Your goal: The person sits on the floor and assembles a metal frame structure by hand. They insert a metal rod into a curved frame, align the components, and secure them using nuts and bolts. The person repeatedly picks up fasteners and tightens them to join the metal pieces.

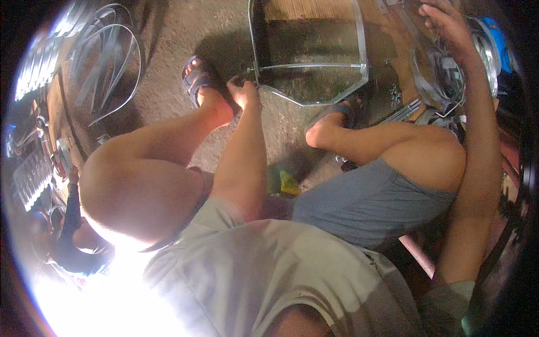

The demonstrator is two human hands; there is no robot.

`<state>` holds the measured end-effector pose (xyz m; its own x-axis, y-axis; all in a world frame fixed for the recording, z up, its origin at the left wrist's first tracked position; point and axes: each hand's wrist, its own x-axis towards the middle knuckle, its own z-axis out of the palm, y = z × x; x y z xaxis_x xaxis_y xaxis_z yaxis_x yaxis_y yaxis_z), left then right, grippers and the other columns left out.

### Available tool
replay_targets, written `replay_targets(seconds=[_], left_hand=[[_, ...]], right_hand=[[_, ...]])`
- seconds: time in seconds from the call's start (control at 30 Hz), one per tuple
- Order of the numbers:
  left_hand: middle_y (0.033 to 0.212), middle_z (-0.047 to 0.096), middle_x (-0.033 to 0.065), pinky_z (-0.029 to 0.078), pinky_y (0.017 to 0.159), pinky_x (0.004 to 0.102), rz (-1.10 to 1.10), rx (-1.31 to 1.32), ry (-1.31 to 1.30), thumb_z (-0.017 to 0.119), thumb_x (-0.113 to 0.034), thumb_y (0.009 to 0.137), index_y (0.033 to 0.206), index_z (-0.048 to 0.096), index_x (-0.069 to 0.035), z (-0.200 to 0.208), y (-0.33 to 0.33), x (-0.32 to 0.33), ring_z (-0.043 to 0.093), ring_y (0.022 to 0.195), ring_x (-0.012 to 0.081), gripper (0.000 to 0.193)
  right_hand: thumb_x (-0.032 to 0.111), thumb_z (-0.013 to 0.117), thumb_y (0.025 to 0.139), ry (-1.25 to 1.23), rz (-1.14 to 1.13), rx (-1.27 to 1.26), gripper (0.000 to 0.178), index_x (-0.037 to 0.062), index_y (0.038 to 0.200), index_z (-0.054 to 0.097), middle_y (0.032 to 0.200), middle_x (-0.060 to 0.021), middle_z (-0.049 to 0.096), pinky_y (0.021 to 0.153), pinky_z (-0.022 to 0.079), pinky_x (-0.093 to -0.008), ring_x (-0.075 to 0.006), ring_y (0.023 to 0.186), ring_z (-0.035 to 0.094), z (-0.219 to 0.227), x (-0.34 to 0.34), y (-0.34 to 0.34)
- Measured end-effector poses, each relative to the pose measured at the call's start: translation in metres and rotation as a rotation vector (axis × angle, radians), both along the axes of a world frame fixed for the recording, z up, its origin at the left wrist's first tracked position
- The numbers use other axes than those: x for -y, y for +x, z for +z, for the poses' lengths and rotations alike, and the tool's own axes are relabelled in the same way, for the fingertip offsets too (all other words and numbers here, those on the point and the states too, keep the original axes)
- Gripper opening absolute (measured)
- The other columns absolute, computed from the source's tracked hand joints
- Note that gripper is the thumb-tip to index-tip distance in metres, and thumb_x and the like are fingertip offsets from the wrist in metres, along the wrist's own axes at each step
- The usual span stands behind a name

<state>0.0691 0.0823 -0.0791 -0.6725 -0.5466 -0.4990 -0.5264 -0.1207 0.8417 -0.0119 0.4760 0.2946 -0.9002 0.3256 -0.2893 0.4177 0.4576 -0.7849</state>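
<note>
A thin metal frame (314, 105) with a pointed near end and a crossbar (314, 65) lies on the floor between my feet. At its left side, by the end of the crossbar, my left hand (245, 92) is closed on the frame's edge; the fingertips are partly hidden. My right arm stretches far out to the upper right. There my right hand (446, 23) has its fingers loosely bent and apart, with nothing visible in them. Below it lies a heap of metal strips and wire (437, 73).
Coiled metal strips (109, 62) lie at the upper left. Small metal parts (395, 95) and thin rods (401, 111) sit right of my right foot. A blue object (495, 42) is at the far right. Another person (84, 241) sits at the lower left.
</note>
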Motion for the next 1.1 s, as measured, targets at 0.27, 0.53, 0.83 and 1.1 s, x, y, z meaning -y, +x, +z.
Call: replay_targets(seconds=[0.27,0.53,0.83,1.1], left_hand=[[0.108,0.06,0.0163,0.048,0.087,0.0423,-0.169,0.107,-0.265,0.066,-0.017,0.084,0.119,0.05,-0.002,0.01,-0.011,-0.002,0.062,0.094,0.031,0.041],[0.11,0.06,0.0171,0.046,0.092,0.0411,-0.135,0.041,-0.228,0.071,-0.022,0.083,0.121,0.049,-0.002,-0.01,-0.019,0.003,0.059,0.1,0.0302,0.048],[0.109,0.062,0.0152,0.049,0.086,0.0397,-0.175,0.177,-0.268,0.076,-0.024,0.083,0.119,0.051,-0.003,-0.001,-0.016,0.004,0.061,0.093,0.0249,0.048],[0.112,0.063,0.0229,0.046,0.092,0.0463,-0.057,0.065,-0.168,0.071,-0.029,0.082,0.116,0.053,-0.004,-0.002,-0.005,0.002,0.063,0.102,0.039,0.046]], right_hand=[[0.015,0.067,0.086,-0.025,0.012,0.039,0.024,0.0078,0.109,0.06,0.087,-0.0056,0.066,0.054,0.047,-0.0272,-0.0137,0.065,0.061,-0.008,-0.013,-0.001],[0.012,0.066,0.086,-0.037,0.044,0.015,0.024,0.0051,0.108,0.06,0.087,-0.0066,0.066,0.055,0.047,-0.0276,-0.0143,0.066,0.062,-0.005,-0.003,-0.005],[0.017,0.065,0.088,-0.011,0.079,0.019,0.028,0.0062,0.114,0.061,0.093,-0.0053,0.066,0.063,0.048,-0.0263,-0.0132,0.074,0.061,-0.009,-0.007,-0.003],[0.028,0.068,0.089,0.042,0.078,0.047,0.036,0.0138,0.122,0.065,0.102,0.0007,0.068,0.074,0.048,-0.0266,-0.009,0.085,0.059,-0.023,-0.04,-0.007]])
